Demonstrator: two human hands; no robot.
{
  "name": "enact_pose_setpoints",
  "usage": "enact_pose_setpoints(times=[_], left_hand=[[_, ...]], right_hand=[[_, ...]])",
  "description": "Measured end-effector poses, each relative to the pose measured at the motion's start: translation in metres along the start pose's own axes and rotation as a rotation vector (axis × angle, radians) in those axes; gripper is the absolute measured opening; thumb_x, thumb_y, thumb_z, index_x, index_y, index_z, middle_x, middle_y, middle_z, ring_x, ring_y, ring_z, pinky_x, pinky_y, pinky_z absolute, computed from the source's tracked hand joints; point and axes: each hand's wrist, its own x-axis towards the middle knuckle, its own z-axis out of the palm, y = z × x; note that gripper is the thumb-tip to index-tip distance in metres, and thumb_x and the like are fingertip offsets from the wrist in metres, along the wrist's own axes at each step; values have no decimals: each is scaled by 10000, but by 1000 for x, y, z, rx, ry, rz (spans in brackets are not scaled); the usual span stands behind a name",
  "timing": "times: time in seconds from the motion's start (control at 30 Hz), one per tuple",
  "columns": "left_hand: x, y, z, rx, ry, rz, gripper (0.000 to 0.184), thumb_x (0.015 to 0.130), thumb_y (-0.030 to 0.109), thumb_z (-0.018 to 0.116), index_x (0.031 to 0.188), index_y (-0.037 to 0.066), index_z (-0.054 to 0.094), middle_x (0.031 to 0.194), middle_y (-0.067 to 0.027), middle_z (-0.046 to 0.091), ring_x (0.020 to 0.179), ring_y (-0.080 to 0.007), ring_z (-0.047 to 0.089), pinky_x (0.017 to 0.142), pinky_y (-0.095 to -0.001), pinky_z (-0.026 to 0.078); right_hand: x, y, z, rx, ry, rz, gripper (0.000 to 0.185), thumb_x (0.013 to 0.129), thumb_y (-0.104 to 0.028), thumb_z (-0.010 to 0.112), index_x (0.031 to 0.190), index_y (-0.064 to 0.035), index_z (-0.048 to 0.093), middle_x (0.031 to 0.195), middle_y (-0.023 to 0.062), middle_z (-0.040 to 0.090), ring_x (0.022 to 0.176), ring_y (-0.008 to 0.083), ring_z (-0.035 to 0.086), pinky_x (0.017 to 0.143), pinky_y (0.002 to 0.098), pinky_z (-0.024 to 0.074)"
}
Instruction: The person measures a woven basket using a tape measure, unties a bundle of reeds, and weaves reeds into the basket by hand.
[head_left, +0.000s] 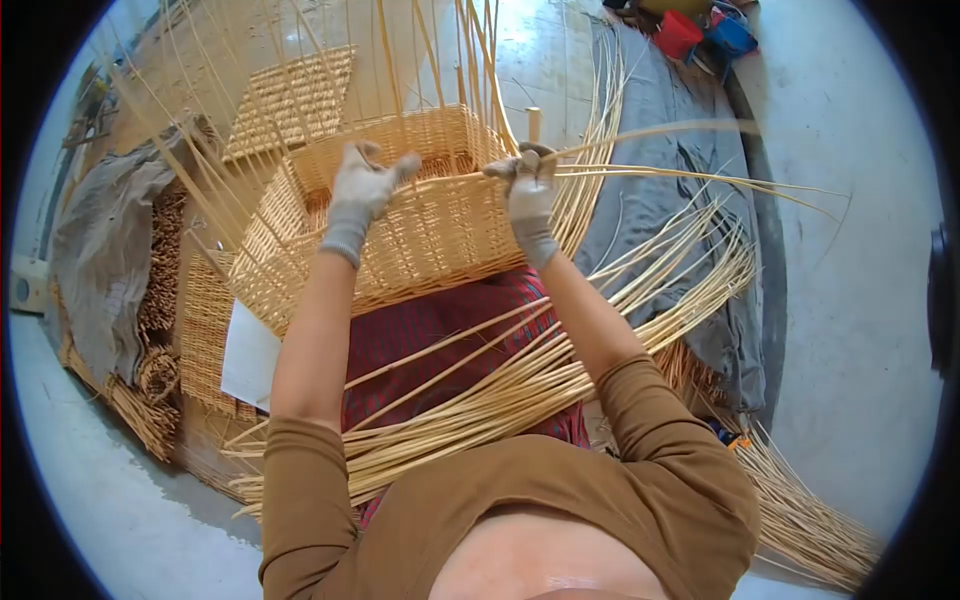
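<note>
A large rectangular wicker basket (430, 235) stands over my lap, with tall upright stakes rising from its far and left sides. My left hand (368, 188), in a pale grey glove, is over the near rim, its thumb and fingers apart and nothing visible between them. At the right end of that rim my right hand (528, 185), also gloved, is closed around wicker rods (680, 172). Their long ends stretch out to the right, and one is blurred. Its fingertips are close to the basket corner.
A bundle of loose wicker rods (500, 395) lies across my lap. Woven panels (290, 100) rest behind and left of the basket. Grey cloth (650, 120) covers the right side, under more rods. A red bucket (678, 35) stands at the back right.
</note>
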Motion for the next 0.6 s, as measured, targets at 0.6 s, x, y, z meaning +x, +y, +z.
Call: enact_pose_setpoints(times=[0.6], left_hand=[[-12,22,79,-140,-289,-115,673,1020,538,510,1446,22,439,1024,-251,711,589,-281,714,490,-395,596]], right_hand=[[31,-58,-62,-168,-76,76,193,1002,-86,622,1124,-98,473,854,105,745,676,116,675,421,227,379]])
